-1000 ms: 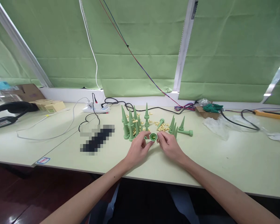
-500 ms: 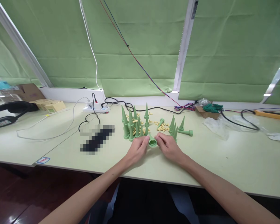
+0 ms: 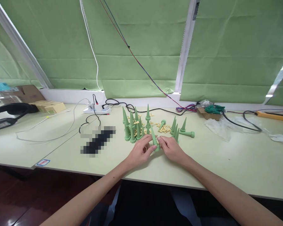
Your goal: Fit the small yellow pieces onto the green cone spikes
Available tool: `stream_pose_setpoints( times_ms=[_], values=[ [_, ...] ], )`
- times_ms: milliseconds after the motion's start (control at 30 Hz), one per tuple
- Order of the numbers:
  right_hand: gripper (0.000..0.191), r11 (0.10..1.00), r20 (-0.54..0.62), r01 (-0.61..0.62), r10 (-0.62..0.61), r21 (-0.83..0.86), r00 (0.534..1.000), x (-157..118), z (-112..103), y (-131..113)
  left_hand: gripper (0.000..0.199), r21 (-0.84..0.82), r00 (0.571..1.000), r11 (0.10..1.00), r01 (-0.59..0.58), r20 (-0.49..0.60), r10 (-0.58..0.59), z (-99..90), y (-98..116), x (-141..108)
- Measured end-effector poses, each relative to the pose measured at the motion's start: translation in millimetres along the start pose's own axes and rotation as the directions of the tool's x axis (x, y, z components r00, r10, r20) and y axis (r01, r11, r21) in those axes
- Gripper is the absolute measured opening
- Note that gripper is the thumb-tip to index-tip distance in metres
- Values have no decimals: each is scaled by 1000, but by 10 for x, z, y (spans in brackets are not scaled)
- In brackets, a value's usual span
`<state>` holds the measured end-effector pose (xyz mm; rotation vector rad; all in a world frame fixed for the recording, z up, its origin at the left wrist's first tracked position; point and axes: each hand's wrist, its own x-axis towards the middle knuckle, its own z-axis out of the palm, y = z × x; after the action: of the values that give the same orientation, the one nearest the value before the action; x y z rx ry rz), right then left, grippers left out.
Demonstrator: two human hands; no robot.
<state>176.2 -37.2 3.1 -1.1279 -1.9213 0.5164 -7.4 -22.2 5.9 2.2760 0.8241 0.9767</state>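
Between the thumb and fingers of my left hand (image 3: pixel 139 153) is a green plastic cone-shaped spike (image 3: pixel 154 139), nearly upright with its pointed end up. My right hand (image 3: pixel 171 149) is closed in a pinch right beside the spike; what its fingertips hold is too small and hidden to make out. Behind my left hand stands a cluster of green spikes (image 3: pixel 132 127), several with small yellow pegs sticking out sideways. Loose yellow pegs (image 3: pixel 165 128) lie in a pile just beyond my hands. More upright spikes (image 3: pixel 173 125) stand behind my right hand.
One green spike (image 3: pixel 187 134) lies on its side at the right, and another (image 3: pixel 162 125) leans on the pegs. A power strip (image 3: pixel 97 110), black cable (image 3: pixel 155 109) and headphones (image 3: pixel 13 113) are farther left and back. At right are a cardboard box (image 3: pixel 208 115) and plastic bags (image 3: pixel 219 128).
The spike in my left hand has turned from showing its hollow wide end to standing point up. My left fingers have shifted around it; my right hand stays close beside it.
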Motion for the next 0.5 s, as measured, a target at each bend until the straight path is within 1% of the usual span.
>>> stream_pose_setpoints(
  times_ms=[200,367,500],
  values=[
    [43,1000,-9,-22,22,-20,1000,7,10,10,24,5,999,999,-38,-6,38,21,-16,-1],
    [42,999,-51,-35,35,15,998,13,46,46,21,31,999,1000,-4,-34,5,38,-23,2],
    [39,998,-51,-17,20,58,999,9,43,31,20,33,997,999,17,-77,-14,45,-34,9]
  ],
)
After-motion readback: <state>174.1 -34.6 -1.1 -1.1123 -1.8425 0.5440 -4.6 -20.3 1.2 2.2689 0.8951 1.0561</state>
